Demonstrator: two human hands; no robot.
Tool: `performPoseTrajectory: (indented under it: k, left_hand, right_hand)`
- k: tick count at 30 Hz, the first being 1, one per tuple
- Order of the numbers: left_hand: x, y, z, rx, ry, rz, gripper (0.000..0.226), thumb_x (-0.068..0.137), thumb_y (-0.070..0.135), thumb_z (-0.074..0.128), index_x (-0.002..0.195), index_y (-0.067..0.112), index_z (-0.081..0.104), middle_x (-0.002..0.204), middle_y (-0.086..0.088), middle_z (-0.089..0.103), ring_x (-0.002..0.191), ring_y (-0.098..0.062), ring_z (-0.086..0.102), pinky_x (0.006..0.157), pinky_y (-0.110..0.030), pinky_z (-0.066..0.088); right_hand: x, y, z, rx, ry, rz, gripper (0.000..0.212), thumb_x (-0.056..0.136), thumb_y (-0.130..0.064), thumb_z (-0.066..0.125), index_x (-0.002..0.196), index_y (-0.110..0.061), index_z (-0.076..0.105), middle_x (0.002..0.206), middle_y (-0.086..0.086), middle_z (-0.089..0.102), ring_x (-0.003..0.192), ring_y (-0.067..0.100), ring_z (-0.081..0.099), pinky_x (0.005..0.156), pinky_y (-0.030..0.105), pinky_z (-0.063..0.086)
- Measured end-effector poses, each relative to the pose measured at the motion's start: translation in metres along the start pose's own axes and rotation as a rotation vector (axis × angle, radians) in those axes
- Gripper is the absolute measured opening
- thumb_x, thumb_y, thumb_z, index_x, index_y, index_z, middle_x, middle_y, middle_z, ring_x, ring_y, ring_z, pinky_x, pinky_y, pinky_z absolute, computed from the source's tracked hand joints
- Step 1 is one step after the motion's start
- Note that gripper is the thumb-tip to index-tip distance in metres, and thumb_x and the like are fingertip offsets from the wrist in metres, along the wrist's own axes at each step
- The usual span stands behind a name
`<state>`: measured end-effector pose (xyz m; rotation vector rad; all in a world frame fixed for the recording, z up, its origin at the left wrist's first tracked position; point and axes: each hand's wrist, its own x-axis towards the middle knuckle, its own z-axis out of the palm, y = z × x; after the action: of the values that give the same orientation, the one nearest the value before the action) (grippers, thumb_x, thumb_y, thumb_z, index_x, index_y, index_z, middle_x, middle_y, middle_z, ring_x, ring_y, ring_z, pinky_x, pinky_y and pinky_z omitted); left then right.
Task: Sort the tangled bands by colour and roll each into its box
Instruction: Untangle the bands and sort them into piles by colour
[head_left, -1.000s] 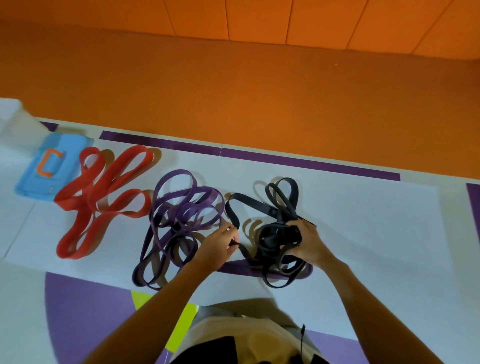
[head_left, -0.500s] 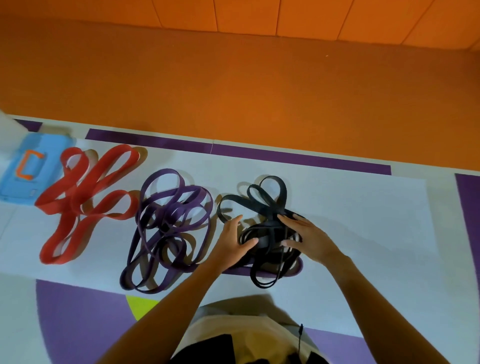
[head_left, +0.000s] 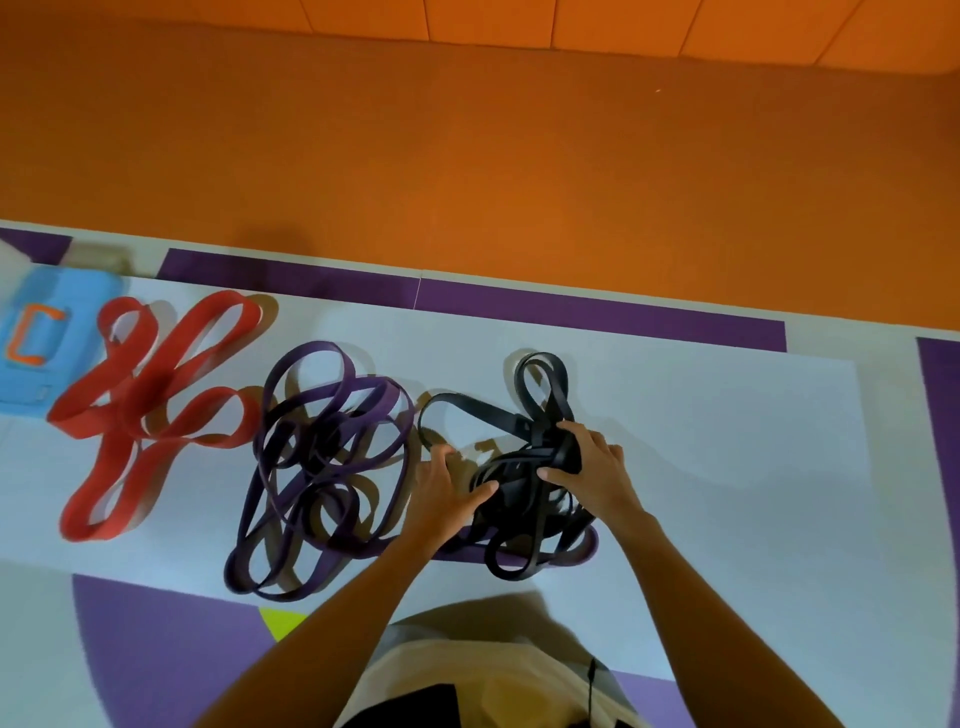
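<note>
On the white sheet (head_left: 727, 441) before me, three heaps lie sorted: red bands (head_left: 145, 410), purple bands (head_left: 322, 467), black bands (head_left: 524, 499). My right hand (head_left: 587, 467) grips the black tangle; my left hand (head_left: 449, 486) rests flat beside it, thumb touching. Nothing looks rolled yet; a blue box (head_left: 36, 338) waits far left.

Three tangles of flat, wide elastic bands lie side by side in a row on a white sheet (head_left: 701, 441), sorted by colour. On the left, the red bands (head_left: 130, 410) sprawl in long, loose loops crossing at the middle. In the centre, the purple bands (head_left: 332, 457) form a wider heap of many overlapping loops. On the right, the black bands (head_left: 511, 496) are bunched into a dense knot with loops sticking out above and below; the right hand (head_left: 592, 470) grips the knot from above while the left hand (head_left: 447, 488) rests flat at its left edge, thumb touching it. A light blue box (head_left: 47, 338) with an orange mark lies flat just left of the red bands.
</note>
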<state>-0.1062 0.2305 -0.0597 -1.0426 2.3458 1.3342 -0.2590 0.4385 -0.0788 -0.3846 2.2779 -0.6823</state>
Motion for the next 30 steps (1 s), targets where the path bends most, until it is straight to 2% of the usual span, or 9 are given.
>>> performPoseTrajectory:
  k: [4,7,9,11,14,18,20,24,30]
  left_hand:
    - [-0.002,0.003,0.005,-0.013,-0.265,0.16,0.085,0.087,0.048,0.083,0.151,0.019,0.035,0.141,-0.005,0.063,0.129,-0.021,0.064,0.104,-0.037,0.058]
    - [-0.006,0.012,0.017,-0.018,-0.25,0.21,0.098,0.082,0.036,0.09,0.156,0.016,0.028,0.151,-0.006,0.056,0.138,-0.02,0.055,0.11,-0.041,0.054]
    - [-0.007,0.014,0.02,-0.073,-0.249,0.212,0.098,0.081,0.027,0.088,0.157,0.017,0.027,0.151,-0.007,0.055,0.139,-0.022,0.055,0.11,-0.042,0.054]
    - [-0.009,0.015,0.019,-0.166,-0.252,0.182,0.094,0.082,0.023,0.086,0.156,0.023,0.028,0.147,0.0,0.058,0.137,-0.02,0.058,0.108,-0.035,0.055]
    - [-0.012,0.024,0.016,-0.266,-0.219,0.162,0.087,0.084,0.023,0.084,0.15,0.042,0.031,0.136,0.025,0.059,0.132,-0.005,0.059,0.1,-0.017,0.053]
    - [-0.013,0.045,0.012,-0.395,-0.167,0.183,0.088,0.089,0.02,0.082,0.157,0.042,0.031,0.144,0.012,0.062,0.134,-0.007,0.059,0.107,-0.029,0.055]
    - [-0.016,0.056,0.007,-0.429,-0.136,0.209,0.084,0.091,0.017,0.079,0.158,0.041,0.033,0.145,0.014,0.061,0.137,-0.007,0.057,0.111,-0.032,0.053]
    - [-0.024,0.064,-0.012,-0.444,-0.11,0.277,0.081,0.093,0.003,0.075,0.16,0.025,0.034,0.151,-0.003,0.058,0.141,-0.023,0.055,0.114,-0.048,0.05]
    - [-0.05,0.076,-0.048,-0.436,-0.131,0.318,0.08,0.09,0.007,0.077,0.157,0.03,0.041,0.147,0.011,0.058,0.142,-0.014,0.052,0.114,-0.048,0.05]
  right_hand:
    - [-0.001,-0.006,0.004,0.182,-0.052,-0.004,0.065,0.088,-0.054,0.075,0.141,-0.041,0.04,0.128,0.001,0.058,0.12,0.026,0.055,0.104,0.041,0.048]
    - [-0.006,-0.012,0.006,0.375,-0.103,0.029,0.056,0.09,-0.05,0.076,0.133,-0.045,0.041,0.114,-0.012,0.069,0.108,0.018,0.07,0.099,0.037,0.056]
    - [-0.009,-0.014,0.008,0.431,-0.098,0.049,0.054,0.091,-0.05,0.076,0.132,-0.046,0.041,0.115,-0.008,0.071,0.108,0.019,0.07,0.099,0.038,0.057]
    - [-0.012,-0.015,0.009,0.503,-0.083,0.07,0.051,0.093,-0.048,0.075,0.132,-0.043,0.044,0.121,0.001,0.071,0.111,0.022,0.07,0.1,0.04,0.058]
    - [-0.02,-0.021,0.01,0.631,-0.074,0.071,0.041,0.098,-0.045,0.07,0.132,-0.041,0.048,0.126,0.0,0.069,0.116,0.023,0.07,0.102,0.047,0.058]
    - [-0.037,-0.041,0.006,0.795,-0.014,0.071,0.041,0.099,-0.054,0.062,0.137,-0.046,0.049,0.131,-0.007,0.068,0.12,0.015,0.068,0.099,0.042,0.059]
    - [-0.045,-0.054,-0.001,0.83,0.0,0.056,0.047,0.097,-0.061,0.057,0.141,-0.053,0.046,0.134,-0.011,0.066,0.122,0.012,0.066,0.094,0.036,0.058]
    - [-0.06,-0.076,-0.009,0.909,0.02,0.029,0.048,0.094,-0.062,0.057,0.141,-0.054,0.049,0.135,-0.011,0.067,0.122,0.013,0.065,0.091,0.035,0.06]
    - [-0.077,-0.099,-0.013,1.009,0.097,-0.024,0.049,0.09,-0.058,0.066,0.137,-0.045,0.057,0.134,-0.009,0.068,0.125,0.015,0.065,0.105,0.049,0.056]
